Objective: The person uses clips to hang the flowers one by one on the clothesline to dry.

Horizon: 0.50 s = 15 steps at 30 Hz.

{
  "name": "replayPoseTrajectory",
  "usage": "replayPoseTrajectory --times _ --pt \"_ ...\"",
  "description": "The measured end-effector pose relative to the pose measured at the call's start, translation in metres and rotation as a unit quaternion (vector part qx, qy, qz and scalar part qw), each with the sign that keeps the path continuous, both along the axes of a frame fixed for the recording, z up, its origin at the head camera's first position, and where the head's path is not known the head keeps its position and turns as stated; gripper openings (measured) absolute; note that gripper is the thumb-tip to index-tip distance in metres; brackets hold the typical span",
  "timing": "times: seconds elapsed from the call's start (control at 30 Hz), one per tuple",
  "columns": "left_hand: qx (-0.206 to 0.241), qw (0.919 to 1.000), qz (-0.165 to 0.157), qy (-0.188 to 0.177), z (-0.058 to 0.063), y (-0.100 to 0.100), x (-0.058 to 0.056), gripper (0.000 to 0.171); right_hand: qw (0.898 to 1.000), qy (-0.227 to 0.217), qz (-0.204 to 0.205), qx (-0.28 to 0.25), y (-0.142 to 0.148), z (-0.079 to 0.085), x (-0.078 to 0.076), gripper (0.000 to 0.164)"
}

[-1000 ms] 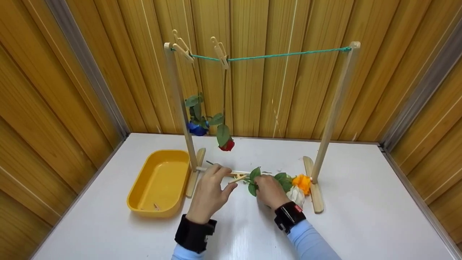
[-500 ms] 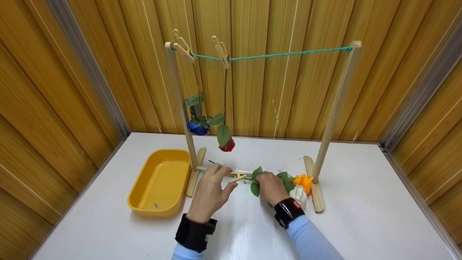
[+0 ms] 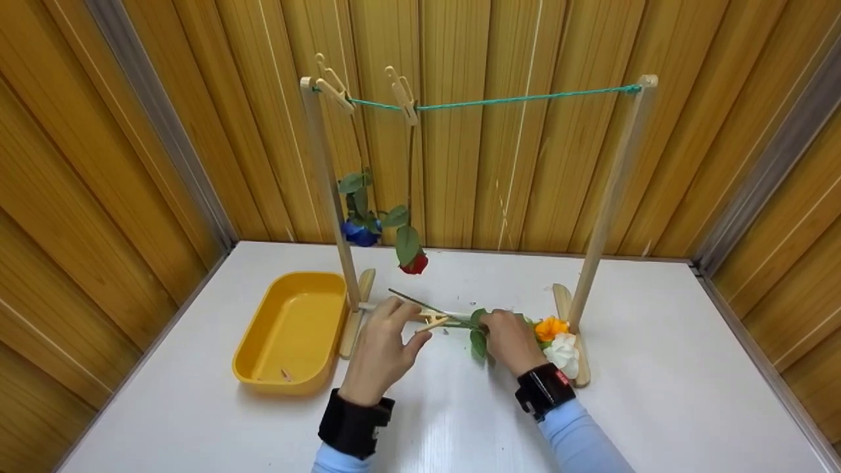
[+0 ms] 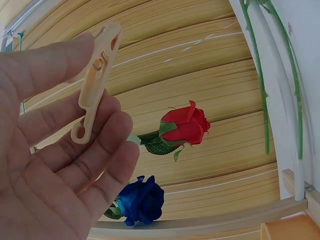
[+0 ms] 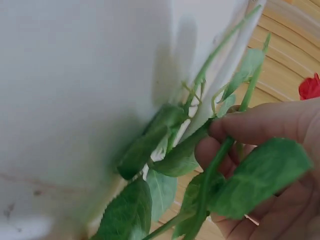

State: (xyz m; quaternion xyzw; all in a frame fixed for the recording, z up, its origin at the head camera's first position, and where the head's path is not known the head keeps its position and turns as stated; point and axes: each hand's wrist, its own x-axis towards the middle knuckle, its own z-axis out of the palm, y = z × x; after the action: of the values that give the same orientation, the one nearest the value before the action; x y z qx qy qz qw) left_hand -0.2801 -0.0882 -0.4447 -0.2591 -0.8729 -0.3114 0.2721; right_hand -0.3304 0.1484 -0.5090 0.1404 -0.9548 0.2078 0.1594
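Note:
My left hand (image 3: 381,348) holds a pale yellow clothespin (image 4: 92,95) between thumb and fingers, above the table near the rack's lower bar. To its right, my right hand (image 3: 516,341) pinches the green stem (image 5: 215,160) of a white rose (image 3: 562,355), just among its leaves. The bare end of that stem points left, passing behind the clothespin in the head view. An orange rose (image 3: 550,328) lies right behind the white one, its stem partly hidden by my right hand.
A wooden rack has a right post (image 3: 604,223) and a green cord (image 3: 525,98). Two clothespins there hold a blue rose (image 3: 361,232) and a red rose (image 3: 414,264) head down at the left. A yellow tub (image 3: 244,368) with small bits inside stands left.
My right hand has shifted right, drawing the white rose with it, and the stem's end now shows higher above the left hand. The left hand with the clothespin has stayed nearly still.

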Motion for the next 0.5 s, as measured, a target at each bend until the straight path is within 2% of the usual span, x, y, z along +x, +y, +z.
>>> replayPoseTrajectory --times 0.17,0.5 --pt "-0.008 0.9999 0.006 0.006 0.0 -0.001 0.0 0.031 1.0 0.008 0.01 -0.018 0.005 0.007 0.004 0.027" --pt "-0.009 0.9999 0.004 0.01 0.0 0.0 0.0 0.031 0.999 0.027 0.02 -0.036 0.014 0.015 0.018 0.019"
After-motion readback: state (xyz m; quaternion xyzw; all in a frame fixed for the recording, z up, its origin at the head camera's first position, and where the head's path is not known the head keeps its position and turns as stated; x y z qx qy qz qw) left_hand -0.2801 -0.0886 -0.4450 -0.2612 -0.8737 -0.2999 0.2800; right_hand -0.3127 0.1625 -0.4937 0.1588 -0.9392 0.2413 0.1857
